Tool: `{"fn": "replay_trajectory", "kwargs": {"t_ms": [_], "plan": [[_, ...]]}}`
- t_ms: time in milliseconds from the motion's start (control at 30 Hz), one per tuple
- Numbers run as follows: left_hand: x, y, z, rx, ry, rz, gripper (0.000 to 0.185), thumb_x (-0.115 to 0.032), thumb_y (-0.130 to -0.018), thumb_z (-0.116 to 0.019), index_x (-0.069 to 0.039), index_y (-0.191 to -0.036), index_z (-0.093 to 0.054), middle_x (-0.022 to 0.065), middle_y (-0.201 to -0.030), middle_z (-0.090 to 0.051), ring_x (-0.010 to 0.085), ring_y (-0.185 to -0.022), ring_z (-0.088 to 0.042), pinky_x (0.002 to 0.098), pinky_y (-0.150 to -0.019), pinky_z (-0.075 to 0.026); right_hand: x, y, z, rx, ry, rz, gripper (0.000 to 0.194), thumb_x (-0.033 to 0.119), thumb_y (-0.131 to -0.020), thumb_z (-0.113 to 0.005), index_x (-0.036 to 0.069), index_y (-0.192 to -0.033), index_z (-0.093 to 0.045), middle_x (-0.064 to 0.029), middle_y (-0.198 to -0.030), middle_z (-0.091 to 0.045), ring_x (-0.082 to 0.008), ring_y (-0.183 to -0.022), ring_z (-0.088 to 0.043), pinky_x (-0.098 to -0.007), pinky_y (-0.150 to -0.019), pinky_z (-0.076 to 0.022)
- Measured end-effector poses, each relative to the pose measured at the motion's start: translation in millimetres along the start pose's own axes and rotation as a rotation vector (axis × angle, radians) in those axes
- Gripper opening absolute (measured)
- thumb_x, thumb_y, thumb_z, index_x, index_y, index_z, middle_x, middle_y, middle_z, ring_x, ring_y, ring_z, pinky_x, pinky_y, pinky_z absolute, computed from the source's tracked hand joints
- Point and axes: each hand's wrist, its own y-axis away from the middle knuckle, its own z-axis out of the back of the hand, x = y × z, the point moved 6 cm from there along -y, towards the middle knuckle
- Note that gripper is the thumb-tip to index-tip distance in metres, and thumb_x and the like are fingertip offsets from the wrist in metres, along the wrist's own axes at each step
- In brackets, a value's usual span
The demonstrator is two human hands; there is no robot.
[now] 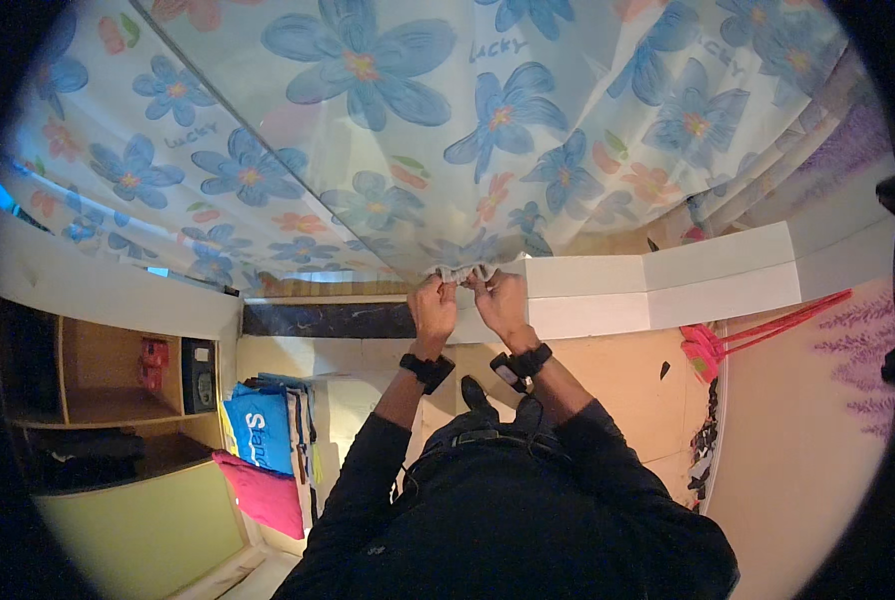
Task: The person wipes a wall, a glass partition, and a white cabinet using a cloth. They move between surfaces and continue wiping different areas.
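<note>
A sheer white curtain (387,150) printed with blue and orange flowers spreads across the upper view. Its lower edge is bunched into a gathered fabric band (462,274) in front of me. My left hand (434,309) pinches the left end of this band between thumb and fingers. Close beside it, slightly to the right, my right hand (501,306) pinches the band's other end. The fingertips of both hands are nearly together, and the folds partly hide them. Each wrist wears a black strapped device.
White ledge panels (590,277) run to the right of my hands. A dark strip (327,319) lies left. Shelves (117,367) and folded blue and pink fabric items (260,431) stand at lower left. A pink broom (702,352) leans at right.
</note>
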Motion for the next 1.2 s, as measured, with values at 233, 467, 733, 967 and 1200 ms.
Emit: {"fn": "replay_trajectory", "kwargs": {"t_ms": [233, 467, 733, 967, 1200], "plan": [[-106.3, -25.7, 58.3, -0.122, -0.071, -0.233, 0.015, -0.009, -0.087, -0.063, 0.003, -0.078, -0.060, 0.0205, -0.072, -0.061, 0.0402, -0.064, -0.059, 0.0450, -0.060, -0.046, 68.6, -25.1, 48.8, -0.185, -0.100, 0.180, 0.030, 0.021, -0.086, -0.070, 0.001, -0.064, -0.067, -0.0202, -0.060, -0.062, -0.0354, -0.050, -0.060, -0.0411, -0.046, -0.0437], [65.9, 11.0, -34.5, 0.123, -0.303, -0.008, 0.013, -0.006, -0.083, -0.057, 0.005, -0.084, -0.063, 0.0237, -0.075, -0.062, 0.0446, -0.069, -0.061, 0.0493, -0.062, -0.048, -71.2, 29.7, -59.0, 0.155, 0.148, -0.219, 0.027, 0.024, -0.080, -0.072, -0.002, -0.073, -0.068, -0.0253, -0.073, -0.066, -0.0418, -0.070, -0.066, -0.0507, -0.063, -0.0523], [6.5, 9.2, -53.2, 0.179, -0.091, 0.090, 0.012, -0.009, -0.087, -0.062, 0.003, -0.088, -0.064, 0.0254, -0.075, -0.062, 0.0442, -0.071, -0.062, 0.0454, -0.064, -0.048, -83.3, 16.1, -2.1, 0.013, 0.041, -0.190, 0.023, 0.020, -0.081, -0.070, -0.002, -0.075, -0.070, -0.0223, -0.070, -0.067, -0.0423, -0.064, -0.064, -0.0478, -0.060, -0.0506], [-166.3, -21.8, 12.0, 0.088, 0.026, -0.161, 0.017, -0.013, -0.089, -0.064, 0.003, -0.082, -0.063, 0.0197, -0.069, -0.062, 0.0380, -0.064, -0.062, 0.0426, -0.060, -0.046, 46.2, -30.3, 124.4, -0.258, -0.194, -0.038, 0.022, 0.014, -0.087, -0.068, -0.003, -0.073, -0.070, -0.0166, -0.063, -0.067, -0.0285, -0.054, -0.065, -0.0383, -0.053, -0.0484], [-46.0, 6.6, -66.4, 0.232, -0.151, -0.040, 0.014, -0.009, -0.086, -0.062, 0.003, -0.079, -0.065, 0.0229, -0.070, -0.062, 0.0426, -0.068, -0.062, 0.0462, -0.063, -0.047, -78.0, 17.2, 43.9, -0.119, -0.021, -0.274, 0.021, 0.018, -0.081, -0.069, -0.002, -0.075, -0.069, -0.0246, -0.072, -0.066, -0.0422, -0.066, -0.065, -0.0468, -0.062, -0.0515]]}}
